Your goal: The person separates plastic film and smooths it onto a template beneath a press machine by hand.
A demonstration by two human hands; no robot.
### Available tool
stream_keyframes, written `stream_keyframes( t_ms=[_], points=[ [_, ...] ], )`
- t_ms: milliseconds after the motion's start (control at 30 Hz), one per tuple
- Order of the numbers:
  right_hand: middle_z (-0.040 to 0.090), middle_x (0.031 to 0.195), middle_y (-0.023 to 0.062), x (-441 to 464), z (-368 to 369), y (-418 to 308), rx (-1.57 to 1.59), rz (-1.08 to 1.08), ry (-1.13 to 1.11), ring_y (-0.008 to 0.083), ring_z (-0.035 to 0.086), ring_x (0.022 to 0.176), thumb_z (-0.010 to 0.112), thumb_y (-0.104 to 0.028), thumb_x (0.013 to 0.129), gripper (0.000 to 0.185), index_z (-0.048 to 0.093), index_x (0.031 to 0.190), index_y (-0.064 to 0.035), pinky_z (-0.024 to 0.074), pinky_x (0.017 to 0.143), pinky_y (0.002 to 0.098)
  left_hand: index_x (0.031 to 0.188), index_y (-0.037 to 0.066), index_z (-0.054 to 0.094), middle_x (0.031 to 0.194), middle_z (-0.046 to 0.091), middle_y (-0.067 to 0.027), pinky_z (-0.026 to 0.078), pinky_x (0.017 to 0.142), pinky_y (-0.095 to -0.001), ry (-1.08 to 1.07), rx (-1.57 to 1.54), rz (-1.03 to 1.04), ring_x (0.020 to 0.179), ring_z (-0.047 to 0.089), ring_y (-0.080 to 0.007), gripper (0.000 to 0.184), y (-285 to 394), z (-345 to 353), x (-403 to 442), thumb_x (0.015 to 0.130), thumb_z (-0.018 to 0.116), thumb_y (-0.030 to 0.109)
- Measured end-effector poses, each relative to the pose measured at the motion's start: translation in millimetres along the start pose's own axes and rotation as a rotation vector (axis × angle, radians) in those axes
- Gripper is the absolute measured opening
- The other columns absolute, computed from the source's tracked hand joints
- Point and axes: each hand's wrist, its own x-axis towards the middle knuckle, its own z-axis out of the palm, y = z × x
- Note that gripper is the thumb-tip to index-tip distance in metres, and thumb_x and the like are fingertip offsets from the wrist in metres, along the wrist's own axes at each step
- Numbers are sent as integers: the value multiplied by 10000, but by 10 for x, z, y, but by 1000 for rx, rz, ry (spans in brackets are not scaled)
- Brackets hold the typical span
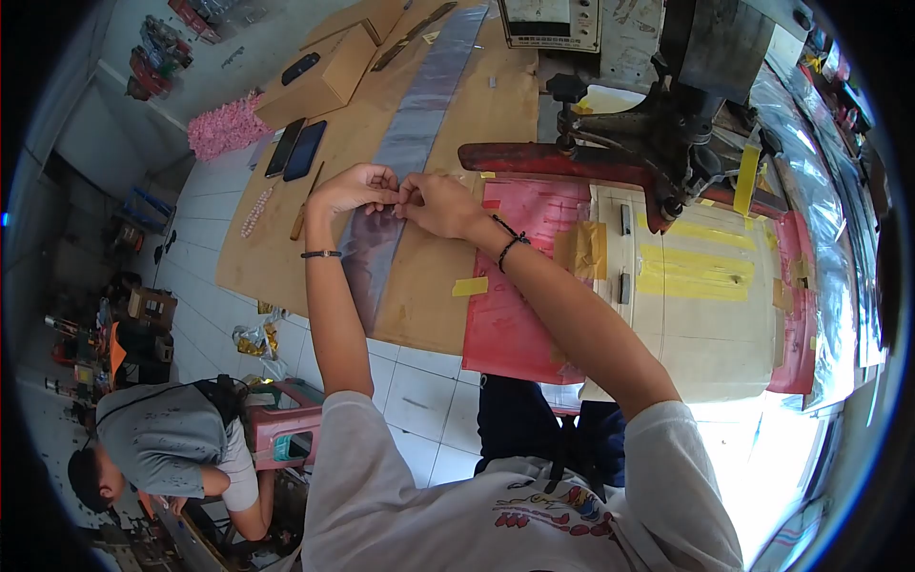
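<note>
My left hand (355,189) and my right hand (440,202) meet above a long strip of shiny clear film (419,110) that lies across the brown work table (419,305). Both hands are closed in a pinch, fingertips nearly touching. Whatever is between the fingers is too small to make out. Just left of my left hand lies a thin wooden-handled tool (306,202). To the right of my right hand is a red sheet (534,210) with yellow tape (470,287) at its edge.
A press machine (658,124) with a red-edged bar stands over a cream board (705,224) at right. Two phones (304,151), a cardboard box (329,81) and pink beads (255,212) are at left. Another person (172,439) sits bent over at lower left, near a pink stool (286,419).
</note>
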Motion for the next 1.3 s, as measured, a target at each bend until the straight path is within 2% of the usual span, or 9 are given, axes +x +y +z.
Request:
stream_keyframes(
  t_ms=[367, 467, 667, 767, 1300],
  points=[
    [781, 948, 100, -8, -21, -9, 24, 9, -23, 289, 745, 960, 726, -157, 875, 123, 712, 962, -72, 562, 877, 415, 1002, 31, 666, 870, 659, -5, 459, 562, -224, -12, -24, 18, 696, 601, -78, 263, -8, -14, 0, 930, 820, 231],
    [779, 964, 93, -22, -3, -41, -61, 33, 3, 290, 742, 969, 719, -173, 857, 142, 717, 976, -95, 553, 897, 419, 1007, 26, 650, 880, 640, -8, 463, 572, -228, -3, 7, -1, 719, 586, -76, 177, 79, 28, -47, 934, 786, 113],
    [775, 980, 94, -36, 64, -65, -93, 77, 42, 299, 732, 1004, 754, -287, 838, 223, 716, 987, -126, 478, 995, 450, 1026, 46, 654, 898, 656, 7, 471, 599, -222, -63, 10, 18, 756, 596, -69, 215, 42, 1, -53, 882, 813, 64],
    [776, 983, 92, -31, 55, -62, -72, 79, 40, 302, 729, 1015, 750, -283, 829, 215, 714, 976, -130, 455, 1018, 458, 1030, 62, 658, 900, 662, 18, 472, 609, -219, -61, 42, 11, 765, 603, -67, 244, 120, 37, -102, 859, 832, 60],
    [775, 1003, 102, -40, 2, -67, -60, 52, 2, 302, 732, 1020, 741, -262, 837, 208, 714, 974, -108, 526, 949, 444, 1026, 80, 662, 881, 642, 48, 494, 670, -224, -77, 45, -22, 794, 603, -54, 315, 154, 50, -128, 800, 875, 32]
  ],
)
